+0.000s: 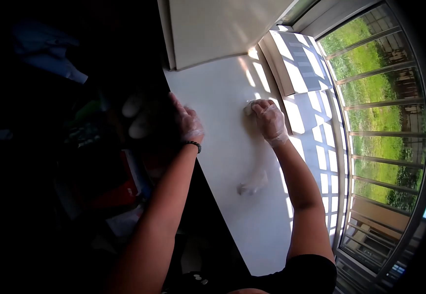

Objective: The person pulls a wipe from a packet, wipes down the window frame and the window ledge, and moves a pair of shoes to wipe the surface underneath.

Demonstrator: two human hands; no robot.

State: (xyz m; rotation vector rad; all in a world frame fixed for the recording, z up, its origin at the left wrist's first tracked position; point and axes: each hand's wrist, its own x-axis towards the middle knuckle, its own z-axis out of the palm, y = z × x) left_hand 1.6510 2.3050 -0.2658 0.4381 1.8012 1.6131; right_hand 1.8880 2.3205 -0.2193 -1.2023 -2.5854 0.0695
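Both my hands wear thin clear plastic gloves over a long white panel (213,108). My right hand (270,120) is closed round a small whitish wad (249,107), pressed to the panel near its window-side edge. At the panel's other long edge rests my left hand (187,119), with a dark beaded bracelet (192,145) at the wrist; its index finger stretches forward along the edge and it holds nothing that I can see. Below my right hand, the glossy surface shows a faint reflection of a hand and arm.
A pale upright board (213,32) stands at the panel's far end. To the right are a box (298,61) on the sunlit sill and a barred window (374,108) with grass outside. Dark clutter lies at the left, with a red object (117,188) and a blue cloth (48,49).
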